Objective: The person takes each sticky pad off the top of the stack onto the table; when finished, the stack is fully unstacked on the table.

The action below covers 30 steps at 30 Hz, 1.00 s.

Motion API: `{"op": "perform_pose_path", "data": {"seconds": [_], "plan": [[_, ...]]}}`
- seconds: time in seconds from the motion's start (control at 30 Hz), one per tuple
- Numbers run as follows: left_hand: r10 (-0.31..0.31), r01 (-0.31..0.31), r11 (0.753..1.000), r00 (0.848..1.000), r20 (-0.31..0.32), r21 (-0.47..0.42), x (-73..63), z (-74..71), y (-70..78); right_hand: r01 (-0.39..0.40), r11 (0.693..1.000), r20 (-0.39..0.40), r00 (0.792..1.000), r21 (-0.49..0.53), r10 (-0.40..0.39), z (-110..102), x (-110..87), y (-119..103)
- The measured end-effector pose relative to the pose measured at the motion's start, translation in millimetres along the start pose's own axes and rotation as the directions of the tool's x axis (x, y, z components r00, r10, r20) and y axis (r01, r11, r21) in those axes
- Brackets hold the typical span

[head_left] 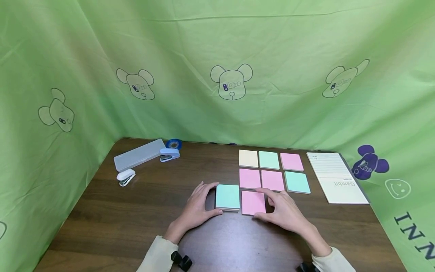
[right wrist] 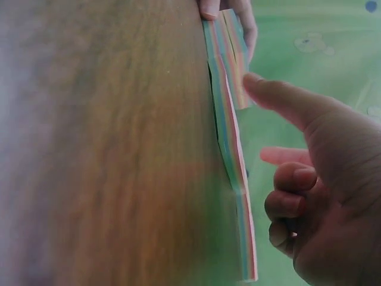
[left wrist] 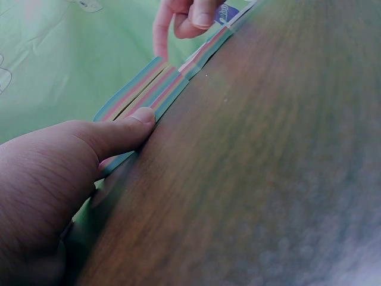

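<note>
My left hand [head_left: 195,207] holds a teal-topped stack of sticky notes [head_left: 227,197] between thumb and fingers, at its front and back edges. In the left wrist view this stack [left wrist: 128,101] shows striped edges and a thin gap between two layers, with the thumb against its side. Just right of it lies a pink-topped sticky note pad [head_left: 252,203]. My right hand [head_left: 285,211] hovers over that pad, index finger near its back edge and thumb near its front corner. The right wrist view shows the right thumb and index finger spread apart, nothing between them.
Behind are more sticky note pads: cream [head_left: 248,158], teal [head_left: 269,160] and pink [head_left: 291,162], then two pink and one teal. A lined notepad [head_left: 340,181] lies right. At left are a grey case [head_left: 139,155], two staplers [head_left: 169,154] and blue tape [head_left: 173,144].
</note>
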State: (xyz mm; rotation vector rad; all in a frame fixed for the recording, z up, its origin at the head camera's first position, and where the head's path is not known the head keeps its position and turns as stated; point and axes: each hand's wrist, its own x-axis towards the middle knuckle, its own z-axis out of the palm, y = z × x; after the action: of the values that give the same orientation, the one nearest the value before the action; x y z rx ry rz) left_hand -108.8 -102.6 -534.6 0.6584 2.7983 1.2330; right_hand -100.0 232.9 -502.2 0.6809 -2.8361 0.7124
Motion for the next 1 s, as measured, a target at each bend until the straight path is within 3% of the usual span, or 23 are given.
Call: {"op": "perform_pose_path", "data": {"seconds": [0.43,1.0], "plan": [[-0.04,0.04,0.999,0.999,0.002,-0.011,1.4,-0.4,2.0,-0.018,0.998,0.051,0.999,0.064,0.015,12.8,26.2,-29.0],[-0.029,0.029,0.999,1.0,0.002,-0.026,0.3,-1.9,2.0,0.008,1.0,0.097,0.995,0.03,-0.01,33.4,48.7,-49.2]]}}
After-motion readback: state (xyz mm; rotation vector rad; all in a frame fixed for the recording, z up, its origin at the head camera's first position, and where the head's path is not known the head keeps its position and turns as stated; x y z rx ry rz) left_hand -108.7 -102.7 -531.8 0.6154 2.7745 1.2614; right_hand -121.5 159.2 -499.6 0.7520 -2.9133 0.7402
